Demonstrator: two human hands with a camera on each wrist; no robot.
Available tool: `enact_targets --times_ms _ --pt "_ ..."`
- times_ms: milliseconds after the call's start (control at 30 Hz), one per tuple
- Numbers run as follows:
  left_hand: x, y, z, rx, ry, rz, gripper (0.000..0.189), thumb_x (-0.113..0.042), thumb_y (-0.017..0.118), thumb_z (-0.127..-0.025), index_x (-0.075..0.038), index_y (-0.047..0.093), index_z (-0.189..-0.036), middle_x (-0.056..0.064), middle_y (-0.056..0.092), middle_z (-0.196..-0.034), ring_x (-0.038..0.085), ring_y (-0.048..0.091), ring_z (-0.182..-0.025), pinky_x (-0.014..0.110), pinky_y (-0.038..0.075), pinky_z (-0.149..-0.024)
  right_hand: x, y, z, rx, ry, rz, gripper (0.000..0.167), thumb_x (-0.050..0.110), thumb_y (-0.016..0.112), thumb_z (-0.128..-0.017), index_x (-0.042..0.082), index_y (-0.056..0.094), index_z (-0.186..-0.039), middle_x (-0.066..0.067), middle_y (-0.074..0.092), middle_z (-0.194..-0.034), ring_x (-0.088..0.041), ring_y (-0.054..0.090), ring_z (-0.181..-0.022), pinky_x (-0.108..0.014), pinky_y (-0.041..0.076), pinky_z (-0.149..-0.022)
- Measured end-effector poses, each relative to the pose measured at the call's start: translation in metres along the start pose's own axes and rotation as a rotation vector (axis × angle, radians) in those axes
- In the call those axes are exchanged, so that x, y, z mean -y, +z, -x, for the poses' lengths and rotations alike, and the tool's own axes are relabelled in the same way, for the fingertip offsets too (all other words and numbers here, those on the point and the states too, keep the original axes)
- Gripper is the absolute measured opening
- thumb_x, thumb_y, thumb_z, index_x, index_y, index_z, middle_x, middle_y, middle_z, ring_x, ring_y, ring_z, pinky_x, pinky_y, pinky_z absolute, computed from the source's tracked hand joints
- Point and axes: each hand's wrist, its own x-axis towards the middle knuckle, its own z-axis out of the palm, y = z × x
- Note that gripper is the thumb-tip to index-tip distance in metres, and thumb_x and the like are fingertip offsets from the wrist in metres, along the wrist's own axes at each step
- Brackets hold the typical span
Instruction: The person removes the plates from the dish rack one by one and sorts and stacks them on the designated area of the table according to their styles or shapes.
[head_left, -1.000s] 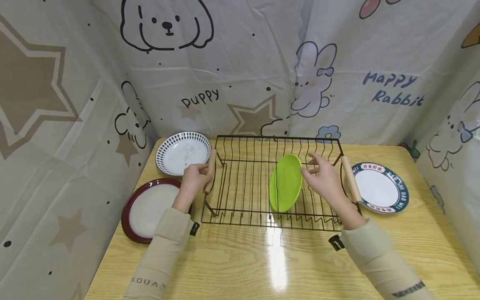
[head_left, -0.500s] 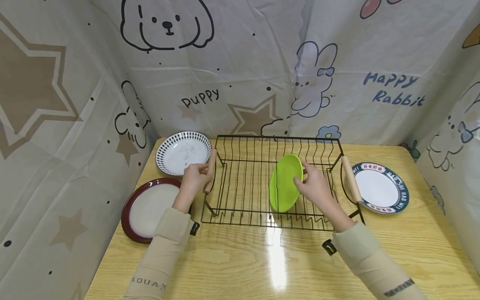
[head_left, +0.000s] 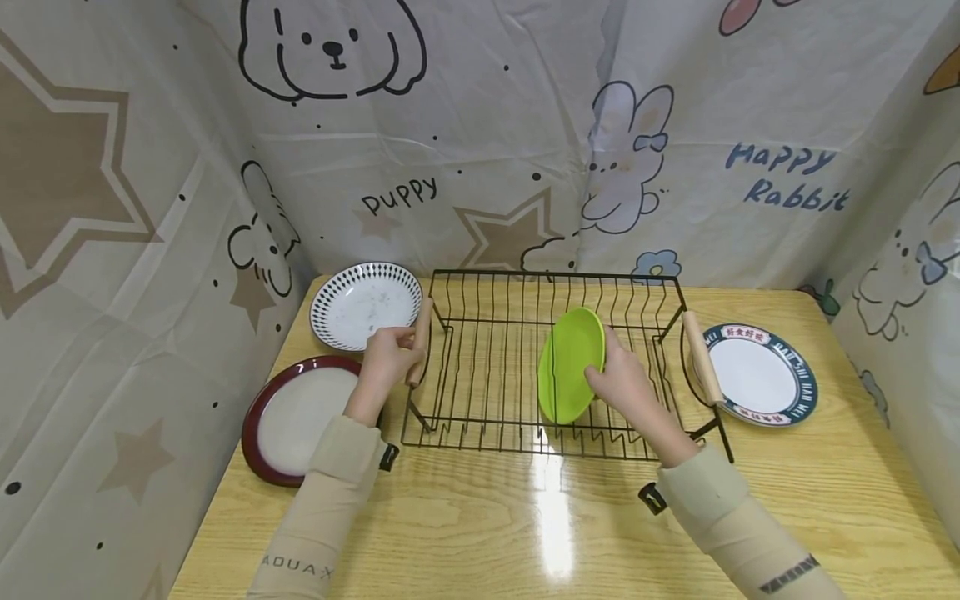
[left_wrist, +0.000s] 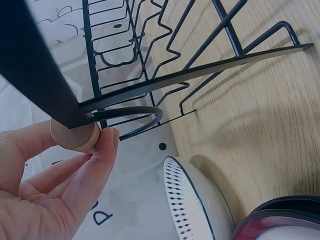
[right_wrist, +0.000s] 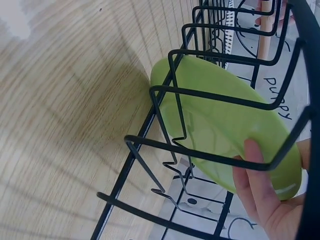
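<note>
A black wire dish rack (head_left: 480,423) with wooden handles stands on the table. My left hand (head_left: 387,364) grips its left wooden handle (head_left: 423,342); in the left wrist view the fingers (left_wrist: 102,150) and thumb pinch the handle's round end (left_wrist: 75,136). A lime-green plate (head_left: 572,367) stands on edge between the rack's wires, right of the middle. My right hand (head_left: 626,379) holds this plate by its right rim, thumb on the near face and the other fingers behind. The right wrist view shows fingertips (right_wrist: 254,150) against the green plate's (right_wrist: 225,115) back.
Left of the rack lie a white bowl (head_left: 366,307) with a black diamond rim and a maroon-rimmed plate (head_left: 300,421). On the right, a plate with a dark green lettered rim (head_left: 756,375) lies beside the right handle (head_left: 702,358). Patterned cloth (head_left: 480,125) hangs behind the wooden table (head_left: 450,517).
My right hand has moved left and slightly down from beside the green plate and taken hold of its rim. The left hand has stayed on the handle.
</note>
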Motion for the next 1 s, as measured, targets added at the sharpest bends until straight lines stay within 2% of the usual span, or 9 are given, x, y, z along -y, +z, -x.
enact_targets --times_ms 433,667,1000 --pt "0.001 0.0 0.0 -0.003 -0.001 0.003 0.039 -0.006 0.061 -0.081 0.006 0.058 -0.119 0.023 0.063 -0.102 0.032 0.059 -0.095 0.038 0.05 -0.077 0.005 0.0 0.001 -0.015 0.013 0.004 0.072 -0.004 0.05 -0.077 -0.006 0.018 -0.142 -0.03 0.06 -0.087 -0.02 0.058 -0.049 -0.025 0.048 -0.04" --pt "0.0 0.001 0.0 -0.006 -0.001 0.007 0.039 -0.005 0.06 -0.08 0.006 0.058 -0.118 0.023 0.063 -0.101 0.031 0.059 -0.094 0.037 0.05 -0.076 0.008 -0.002 0.001 -0.046 -0.022 0.019 0.07 -0.007 0.049 -0.075 -0.009 0.021 -0.14 -0.03 0.059 -0.086 -0.02 0.056 -0.046 -0.025 0.047 -0.038" --pt "-0.001 0.0 0.001 0.001 0.009 0.001 0.039 -0.006 0.06 -0.081 0.005 0.058 -0.119 0.023 0.063 -0.102 0.031 0.059 -0.094 0.037 0.049 -0.075 0.018 -0.022 0.006 -0.059 -0.029 0.033 0.066 -0.005 0.048 -0.077 -0.012 0.023 -0.138 -0.034 0.059 -0.094 -0.021 0.057 -0.048 -0.026 0.047 -0.039"
